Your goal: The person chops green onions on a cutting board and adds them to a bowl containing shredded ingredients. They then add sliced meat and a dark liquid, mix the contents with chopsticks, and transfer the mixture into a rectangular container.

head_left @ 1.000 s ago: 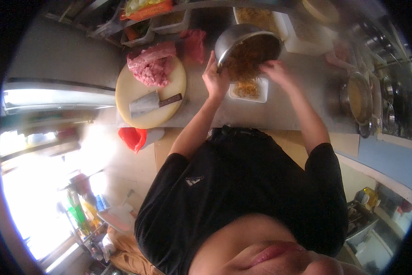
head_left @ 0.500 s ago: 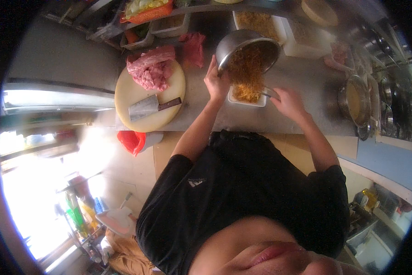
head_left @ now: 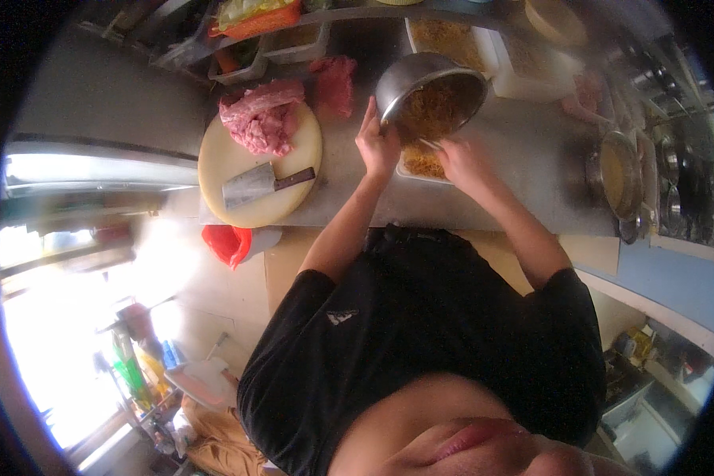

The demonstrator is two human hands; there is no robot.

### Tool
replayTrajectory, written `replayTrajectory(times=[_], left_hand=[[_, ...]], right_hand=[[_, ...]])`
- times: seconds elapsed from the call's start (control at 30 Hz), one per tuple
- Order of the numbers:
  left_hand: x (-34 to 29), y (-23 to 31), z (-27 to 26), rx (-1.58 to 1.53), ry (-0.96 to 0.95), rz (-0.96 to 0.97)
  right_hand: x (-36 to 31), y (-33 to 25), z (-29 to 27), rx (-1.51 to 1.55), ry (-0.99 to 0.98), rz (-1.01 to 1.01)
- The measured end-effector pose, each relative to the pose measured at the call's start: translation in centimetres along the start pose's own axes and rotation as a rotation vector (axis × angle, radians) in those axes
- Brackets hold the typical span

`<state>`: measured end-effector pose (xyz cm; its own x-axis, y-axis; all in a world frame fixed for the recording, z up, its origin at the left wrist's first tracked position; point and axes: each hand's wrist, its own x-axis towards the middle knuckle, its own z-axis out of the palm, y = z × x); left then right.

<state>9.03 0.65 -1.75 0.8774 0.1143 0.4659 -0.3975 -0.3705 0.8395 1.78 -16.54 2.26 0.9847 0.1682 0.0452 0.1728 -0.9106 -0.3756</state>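
Observation:
My left hand (head_left: 379, 145) grips the lower left rim of a steel mixing bowl (head_left: 392, 87), which is tilted with its mouth toward me. Brown-orange shredded food (head_left: 434, 107) lies inside it. Directly below the bowl's lip, a small white tub (head_left: 430, 177) on the counter holds more of the same food. Closed around a thin metal utensil (head_left: 430, 143), my right hand (head_left: 464, 164) is at the bowl's lower edge, above the tub. The utensil's working end is hidden, so its kind does not show.
On the left, a round cutting board (head_left: 214, 174) carries raw meat (head_left: 261, 123) and a cleaver (head_left: 250, 186). Another meat piece (head_left: 334, 86) lies beside it. White food containers (head_left: 488, 59) stand at the back. A pot (head_left: 620, 174) is at the right.
My right hand has moved left and slightly up with the utensil, from the tub's right side to the bowl's lip. Less food hangs from the bowl. My left hand and the bowl stay nearly still.

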Motion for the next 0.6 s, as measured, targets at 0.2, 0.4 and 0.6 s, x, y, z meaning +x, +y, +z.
replayTrajectory(times=[0.2,0.4,0.6], left_hand=[[0.0,-0.7,0.1,0.018,0.038,0.053],[0.1,-0.5,-0.3,0.027,0.011,-0.001],[0.1,0.0,-1.3,-0.001,-0.064,-0.011]], right_hand=[[-5.4,2.5,0.8,-0.049,0.118,-0.070],[-7.0,3.6,-1.8,0.141,0.018,0.127],[-2.8,5.7,-2.3,0.064,0.085,0.327]])
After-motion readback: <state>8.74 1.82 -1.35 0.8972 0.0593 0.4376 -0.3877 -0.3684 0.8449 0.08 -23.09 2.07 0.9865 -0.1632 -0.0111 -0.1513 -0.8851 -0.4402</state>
